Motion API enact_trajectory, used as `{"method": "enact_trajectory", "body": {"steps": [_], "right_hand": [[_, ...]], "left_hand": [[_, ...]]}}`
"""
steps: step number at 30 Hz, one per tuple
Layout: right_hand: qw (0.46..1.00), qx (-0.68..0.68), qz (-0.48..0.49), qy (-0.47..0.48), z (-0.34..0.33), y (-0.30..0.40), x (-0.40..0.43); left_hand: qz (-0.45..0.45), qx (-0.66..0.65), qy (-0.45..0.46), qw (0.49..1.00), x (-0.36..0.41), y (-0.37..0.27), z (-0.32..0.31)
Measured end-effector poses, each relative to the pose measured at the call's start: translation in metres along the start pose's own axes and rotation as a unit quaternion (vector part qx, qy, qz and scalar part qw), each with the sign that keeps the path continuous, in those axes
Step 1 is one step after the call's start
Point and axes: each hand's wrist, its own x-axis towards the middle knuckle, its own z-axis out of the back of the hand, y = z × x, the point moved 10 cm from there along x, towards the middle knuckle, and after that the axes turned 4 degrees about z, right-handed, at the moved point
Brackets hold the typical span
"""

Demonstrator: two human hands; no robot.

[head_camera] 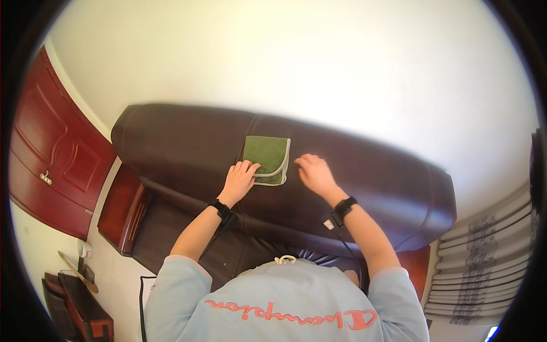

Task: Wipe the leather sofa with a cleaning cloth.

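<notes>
A folded green cloth (267,151) with pale grey edging lies on the dark brown leather backrest (188,137) of a sofa. Its upper layer stops short of the layer beneath, so a green strip shows along the lower edge. My left hand (240,178) is on the cloth's lower left corner, thumb over the top layer, and hides that corner. Just right of the cloth, apart from it, my right hand (315,173) hovers with loosely bent fingers and nothing in them. Each wrist wears a black strap, the right one (344,208) with a small device beside it.
The brown sofa seat (171,239) lies below the backrest, beside a wooden armrest (124,209). A pale wall (299,64) rises behind. There is a red door (60,145) at left, a grey curtain (478,256) at right, and dark wooden furniture (85,303) at lower left.
</notes>
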Motion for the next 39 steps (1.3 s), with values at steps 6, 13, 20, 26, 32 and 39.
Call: {"method": "enact_trajectory", "body": {"steps": [6, 13, 20, 26, 32, 39], "right_hand": [[0.989, -0.105, 0.107, -0.015, -0.029, 0.042, 0.023], [0.993, -0.050, 0.102, -0.030, -0.025, 0.038, 0.051], [0.981, -0.033, 0.190, 0.022, -0.016, 0.064, 0.017], [0.987, -0.020, 0.153, 0.049, -0.035, 0.060, 0.005], [0.994, 0.022, 0.102, 0.023, -0.005, 0.061, 0.000], [0.975, -0.157, -0.128, -0.094, 0.077, -0.074, -0.072]], "left_hand": [[-0.006, -0.113, 0.008, 0.994, 0.014, 0.012, 0.002], [0.028, -0.149, 0.053, 0.987, 0.021, 0.032, 0.003], [-0.082, -0.025, -0.104, 0.991, -0.013, -0.008, 0.042], [-0.020, -0.045, -0.045, 0.998, -0.029, -0.001, 0.006], [-0.017, -0.064, 0.155, 0.986, -0.047, -0.007, 0.023], [-0.205, -0.012, 0.145, 0.968, -0.003, -0.147, 0.268]]}}
